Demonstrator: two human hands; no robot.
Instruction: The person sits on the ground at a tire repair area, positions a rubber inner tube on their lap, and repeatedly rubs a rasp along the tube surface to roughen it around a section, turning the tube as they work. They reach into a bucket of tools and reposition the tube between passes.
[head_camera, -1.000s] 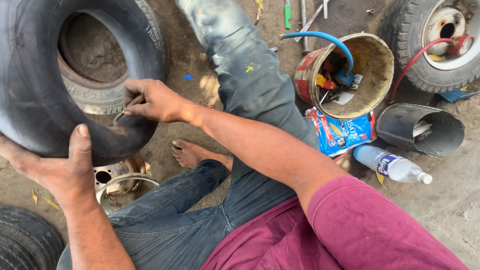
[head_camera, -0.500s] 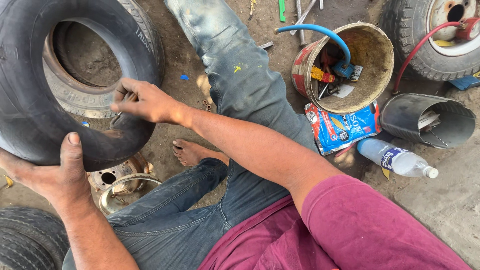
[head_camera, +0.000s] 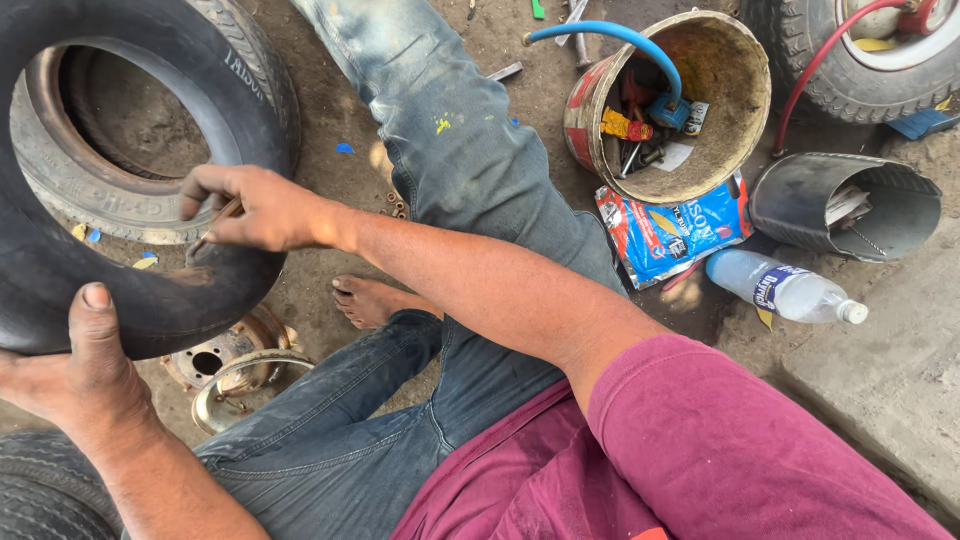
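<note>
A black inner tube fills the upper left, held upright over an old tyre lying on the ground. My left hand grips the tube's lower rim, thumb pressed up on the rubber. My right hand pinches a thin metal tool whose tip rests on a rough patch of the tube. My legs in blue jeans stretch across the middle, and one bare foot lies beside the tube.
A rusty bucket of tools with a blue hose stands at the upper right. Below it lie a blue packet, a plastic bottle and a grey metal cylinder. Metal hub parts sit under the tube. Another wheel lies at the far right.
The view has shifted a little. My right hand has stayed on the tube's inner edge with the tool, and my left hand has kept its grip below.
</note>
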